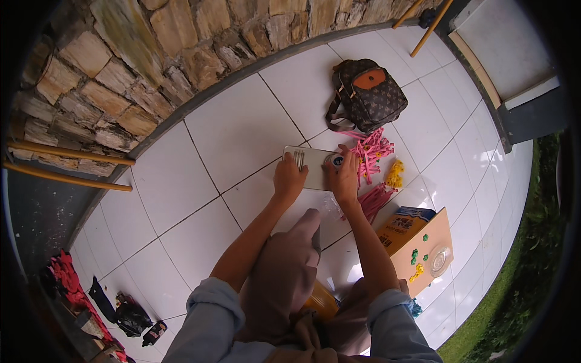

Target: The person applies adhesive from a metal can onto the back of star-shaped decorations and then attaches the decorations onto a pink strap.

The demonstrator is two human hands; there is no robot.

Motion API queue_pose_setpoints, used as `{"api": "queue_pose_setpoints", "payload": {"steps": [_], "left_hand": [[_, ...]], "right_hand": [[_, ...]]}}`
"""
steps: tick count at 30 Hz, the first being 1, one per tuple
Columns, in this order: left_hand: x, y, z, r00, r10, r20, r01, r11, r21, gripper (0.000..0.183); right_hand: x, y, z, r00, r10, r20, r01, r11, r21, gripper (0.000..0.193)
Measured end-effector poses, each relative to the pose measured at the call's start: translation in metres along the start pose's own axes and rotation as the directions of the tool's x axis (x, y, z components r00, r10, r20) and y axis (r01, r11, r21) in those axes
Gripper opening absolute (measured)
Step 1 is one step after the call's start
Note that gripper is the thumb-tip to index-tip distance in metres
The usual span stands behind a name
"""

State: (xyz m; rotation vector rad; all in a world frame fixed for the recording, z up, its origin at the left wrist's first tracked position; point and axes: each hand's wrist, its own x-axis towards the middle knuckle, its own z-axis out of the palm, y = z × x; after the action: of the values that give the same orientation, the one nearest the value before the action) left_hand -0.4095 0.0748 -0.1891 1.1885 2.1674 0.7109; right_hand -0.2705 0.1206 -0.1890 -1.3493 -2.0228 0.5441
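Pale rectangular case (317, 171): my left fingers (288, 160) and right fingers (348, 160) grip its ends; pink stringy bundles (373, 149) lie gathered, remainder unclear.

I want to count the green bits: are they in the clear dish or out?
Out. The green bits lie on the board, beside the clear dish, outside its rim.

Backpack (381, 104): brown, patterned, orange front panel; standing near stone wall
Stone wall (187, 36): rough, tan and brown blocks
Floor (175, 202): white tiles, dark joints
Black bag (132, 317): crumpled, lower left
Grass (484, 317): green, lower right
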Motion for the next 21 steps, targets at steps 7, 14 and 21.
{"api": "queue_pose_setpoints", "payload": {"steps": [7,14,21], "left_hand": [[0.015,0.013,0.028,0.937,-0.331,-0.107,0.332,0.943,-0.013,0.046],[0.040,-0.021,0.034,0.916,-0.385,0.116,0.401,0.861,-0.312,0.056],[0.035,-0.002,0.071,0.946,-0.323,-0.019,0.285,0.860,-0.424,0.025]], "right_hand": [[0.005,0.008,-0.008,0.957,-0.253,0.140,0.265,0.962,-0.068,0.042],[-0.008,0.028,-0.037,0.885,-0.394,0.249,0.390,0.918,0.066,0.038],[-0.023,0.057,-0.052,0.991,-0.010,0.131,-0.040,0.928,0.371,0.044]]}}
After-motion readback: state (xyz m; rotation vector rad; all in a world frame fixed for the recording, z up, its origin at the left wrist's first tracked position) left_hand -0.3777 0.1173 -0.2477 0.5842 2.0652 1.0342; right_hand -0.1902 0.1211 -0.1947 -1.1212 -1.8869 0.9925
